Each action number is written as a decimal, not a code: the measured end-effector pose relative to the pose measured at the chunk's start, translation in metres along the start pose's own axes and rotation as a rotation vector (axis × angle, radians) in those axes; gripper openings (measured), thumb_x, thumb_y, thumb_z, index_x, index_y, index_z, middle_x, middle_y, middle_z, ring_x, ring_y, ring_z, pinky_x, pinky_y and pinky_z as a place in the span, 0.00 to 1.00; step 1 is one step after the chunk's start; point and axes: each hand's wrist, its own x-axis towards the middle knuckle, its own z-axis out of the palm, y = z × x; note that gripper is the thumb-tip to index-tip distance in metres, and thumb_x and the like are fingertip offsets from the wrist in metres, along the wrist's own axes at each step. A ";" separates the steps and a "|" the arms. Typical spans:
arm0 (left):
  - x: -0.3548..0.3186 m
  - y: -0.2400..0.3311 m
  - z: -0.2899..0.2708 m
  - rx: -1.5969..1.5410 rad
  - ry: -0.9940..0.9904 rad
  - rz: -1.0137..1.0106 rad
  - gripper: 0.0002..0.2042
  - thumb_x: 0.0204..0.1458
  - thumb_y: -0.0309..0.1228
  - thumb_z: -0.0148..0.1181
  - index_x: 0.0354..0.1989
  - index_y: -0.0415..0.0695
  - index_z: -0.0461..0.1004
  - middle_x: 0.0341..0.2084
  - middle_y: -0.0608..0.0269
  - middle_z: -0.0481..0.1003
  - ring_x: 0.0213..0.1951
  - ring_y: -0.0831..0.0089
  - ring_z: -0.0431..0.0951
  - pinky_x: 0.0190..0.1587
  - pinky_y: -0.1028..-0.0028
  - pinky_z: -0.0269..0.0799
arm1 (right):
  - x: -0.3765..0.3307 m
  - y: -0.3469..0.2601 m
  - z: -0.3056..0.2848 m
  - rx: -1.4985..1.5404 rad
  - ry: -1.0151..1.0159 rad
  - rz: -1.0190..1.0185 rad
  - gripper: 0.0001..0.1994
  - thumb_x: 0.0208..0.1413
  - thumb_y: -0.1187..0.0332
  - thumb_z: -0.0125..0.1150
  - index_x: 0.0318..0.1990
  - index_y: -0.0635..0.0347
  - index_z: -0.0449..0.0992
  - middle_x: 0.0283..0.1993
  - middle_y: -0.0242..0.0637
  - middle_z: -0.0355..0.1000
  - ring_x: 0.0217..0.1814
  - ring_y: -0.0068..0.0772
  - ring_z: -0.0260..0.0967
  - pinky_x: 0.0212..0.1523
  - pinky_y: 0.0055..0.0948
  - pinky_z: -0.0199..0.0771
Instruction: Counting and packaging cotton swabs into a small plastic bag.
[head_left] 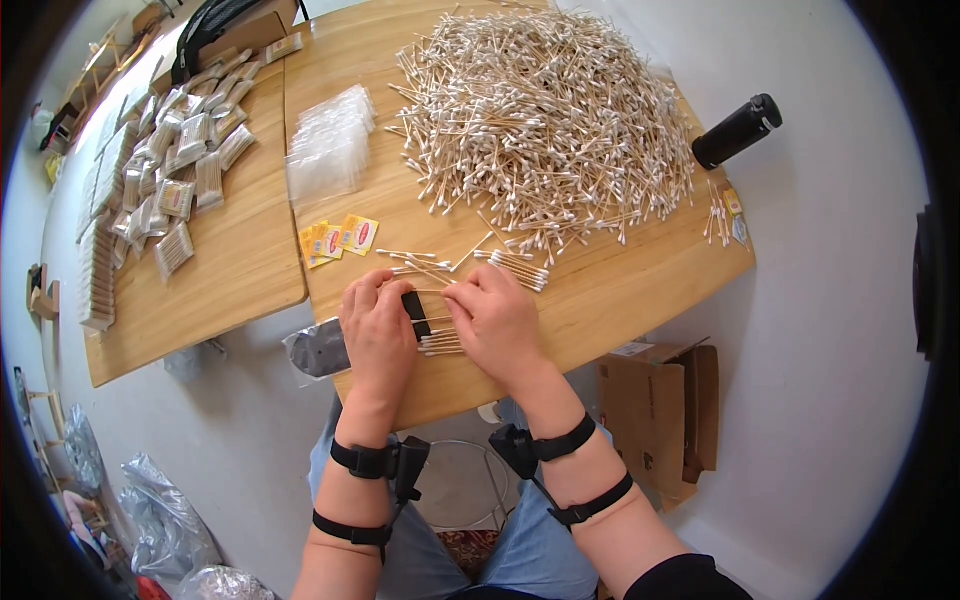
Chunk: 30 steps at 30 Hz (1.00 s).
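Observation:
My left hand (380, 325) and my right hand (494, 318) are close together over the near edge of the wooden table. Their fingers pinch the two ends of a cotton swab (428, 291) stretched between them. Beside my left fingers is a small black block (416, 316), partly covered by the hand. Below the held swab, a row of cotton swabs (440, 343) lies side by side, its right ends hidden by my right hand. Several loose swabs (515, 268) lie just beyond my fingertips.
A big heap of cotton swabs (550, 120) covers the far right. Clear plastic bags (333, 140) and yellow cards (358, 234) lie left of it; packed swab bundles (175, 198) fill the left table. A black bottle (738, 132) lies at the right edge. Below stands a cardboard box (650, 420).

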 end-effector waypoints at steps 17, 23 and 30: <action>-0.005 0.009 -0.002 -0.143 -0.082 -0.015 0.07 0.44 0.18 0.55 0.29 0.43 0.76 0.37 0.60 0.75 0.45 0.58 0.73 0.49 0.62 0.65 | 0.004 0.007 -0.001 -0.076 0.009 0.099 0.05 0.48 0.72 0.66 0.33 0.56 0.76 0.34 0.36 0.69 0.40 0.43 0.70 0.40 0.40 0.72; -0.004 0.001 0.000 -0.127 -0.061 -0.022 0.11 0.46 0.19 0.55 0.38 0.42 0.75 0.40 0.61 0.76 0.45 0.58 0.73 0.49 0.62 0.65 | 0.000 0.012 -0.018 -0.031 -0.033 0.144 0.04 0.46 0.74 0.65 0.28 0.57 0.75 0.32 0.37 0.69 0.38 0.44 0.70 0.38 0.41 0.71; 0.000 0.007 0.009 0.036 -0.054 0.006 0.18 0.53 0.24 0.58 0.54 0.42 0.73 0.52 0.59 0.73 0.55 0.57 0.70 0.58 0.60 0.62 | -0.003 0.011 -0.026 0.048 -0.134 0.066 0.05 0.47 0.74 0.65 0.33 0.56 0.78 0.31 0.37 0.69 0.36 0.43 0.71 0.36 0.40 0.72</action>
